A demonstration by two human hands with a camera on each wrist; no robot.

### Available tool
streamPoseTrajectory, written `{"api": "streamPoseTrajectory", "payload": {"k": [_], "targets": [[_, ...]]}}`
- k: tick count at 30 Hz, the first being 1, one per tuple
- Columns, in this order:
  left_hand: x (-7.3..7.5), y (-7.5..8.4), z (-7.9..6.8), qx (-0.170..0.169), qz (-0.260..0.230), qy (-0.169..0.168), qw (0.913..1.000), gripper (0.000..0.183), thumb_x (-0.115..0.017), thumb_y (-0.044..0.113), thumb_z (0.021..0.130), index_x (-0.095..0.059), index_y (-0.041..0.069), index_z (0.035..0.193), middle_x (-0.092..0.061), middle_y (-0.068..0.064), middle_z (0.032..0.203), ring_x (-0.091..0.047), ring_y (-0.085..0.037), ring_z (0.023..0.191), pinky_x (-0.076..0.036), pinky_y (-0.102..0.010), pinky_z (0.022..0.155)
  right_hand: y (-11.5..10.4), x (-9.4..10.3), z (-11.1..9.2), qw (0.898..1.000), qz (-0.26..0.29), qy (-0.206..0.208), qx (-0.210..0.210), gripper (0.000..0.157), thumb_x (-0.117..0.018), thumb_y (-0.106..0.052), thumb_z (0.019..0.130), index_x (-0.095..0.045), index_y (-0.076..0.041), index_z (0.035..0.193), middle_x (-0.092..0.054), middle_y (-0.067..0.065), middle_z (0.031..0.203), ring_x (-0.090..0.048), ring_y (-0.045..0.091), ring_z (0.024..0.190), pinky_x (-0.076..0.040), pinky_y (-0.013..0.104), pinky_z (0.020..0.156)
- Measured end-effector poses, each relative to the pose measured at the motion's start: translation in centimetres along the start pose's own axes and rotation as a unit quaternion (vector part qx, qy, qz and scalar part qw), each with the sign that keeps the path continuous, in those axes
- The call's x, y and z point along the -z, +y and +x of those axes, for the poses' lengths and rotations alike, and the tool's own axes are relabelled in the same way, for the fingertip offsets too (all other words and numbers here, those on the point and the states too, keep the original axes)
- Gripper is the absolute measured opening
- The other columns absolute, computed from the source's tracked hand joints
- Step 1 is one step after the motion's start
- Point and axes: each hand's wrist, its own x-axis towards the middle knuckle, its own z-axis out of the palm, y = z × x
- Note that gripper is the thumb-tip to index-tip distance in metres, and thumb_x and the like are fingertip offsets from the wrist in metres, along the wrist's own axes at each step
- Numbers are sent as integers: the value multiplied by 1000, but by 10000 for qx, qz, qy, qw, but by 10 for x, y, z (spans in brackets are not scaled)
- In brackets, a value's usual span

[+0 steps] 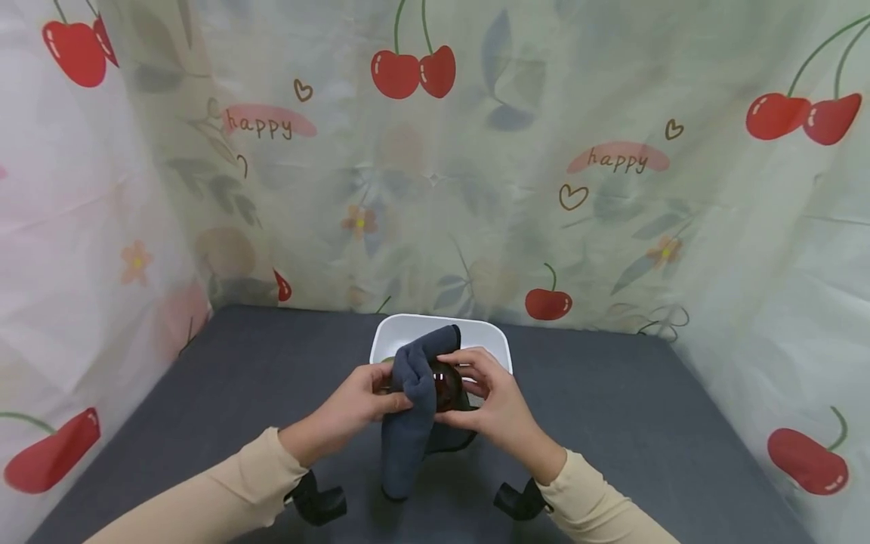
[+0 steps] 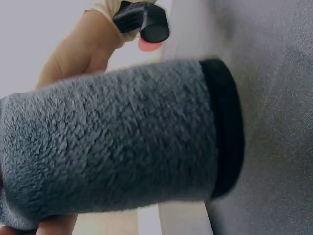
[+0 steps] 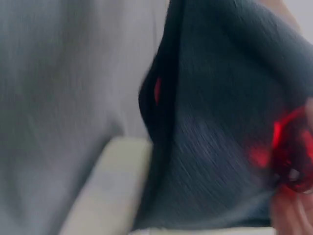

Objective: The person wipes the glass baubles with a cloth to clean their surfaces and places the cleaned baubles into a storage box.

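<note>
My left hand (image 1: pixel 350 408) pinches a grey fleecy cloth (image 1: pixel 405 446) with dark edging, thumb on the near side. The cloth is bunched at the top, and its lower end hangs down toward me. In my right hand (image 1: pixel 501 399) is a dark red, glossy, rounded glass-like object (image 1: pixel 447 387), gripped between thumb and fingers against the cloth. In the right wrist view the red object (image 3: pixel 292 161) looks see-through and throws red light on the cloth (image 3: pixel 220 122). The left wrist view is mostly filled by the cloth (image 2: pixel 112 142). Part of the red object is hidden behind the cloth.
Just behind my hands a white rectangular basin (image 1: pixel 499 340) stands on the dark grey table (image 1: pixel 292 340). A bit of something greenish (image 1: pixel 387 360) shows at its left, mostly covered. Curtains (image 1: pixel 435 181) with cherry prints hang at the back and both sides.
</note>
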Motion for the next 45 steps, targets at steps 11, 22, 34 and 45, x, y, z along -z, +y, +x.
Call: {"api": "streamPoseTrajectory", "payload": {"k": [11, 22, 34, 45], "targets": [[0, -6, 4, 128, -684, 436, 9966, 50, -71, 4, 83, -54, -9, 128, -68, -2, 102, -67, -13, 88, -56, -30, 76, -3, 10, -1, 9963, 477, -401, -598, 67, -83, 4, 69, -56, -10, 129, -54, 11, 129, -63, 18, 113, -53, 31, 91], [-1, -13, -1, 85, -867, 598, 9944, 51, -70, 0, 82, -54, -10, 129, -70, -4, 104, -67, -12, 88, -56, -29, 77, -8, 9, 0, 9854, -1584, -427, 450, 71, -92, -11, 61, -61, -13, 124, -64, 2, 118, -66, 14, 96, -55, 22, 83], [4, -9, 0, 178, -906, 226, 9955, 56, -69, 4, 85, -48, -12, 135, -68, -8, 112, -67, -13, 94, -56, -30, 80, -14, 0, -3, 9917, -1204, -274, -369, 67, -91, -18, 65, -59, -20, 123, -62, -2, 117, -65, 10, 97, -56, 26, 82], [2, -6, -3, 162, -958, 295, 9948, 61, -70, 4, 84, -45, -8, 138, -64, -9, 117, -65, -14, 96, -55, -31, 81, -14, -2, -1, 9978, -19, 0, -662, 65, -88, -7, 67, -60, -20, 125, -59, 4, 122, -63, 19, 106, -56, 28, 84]]}}
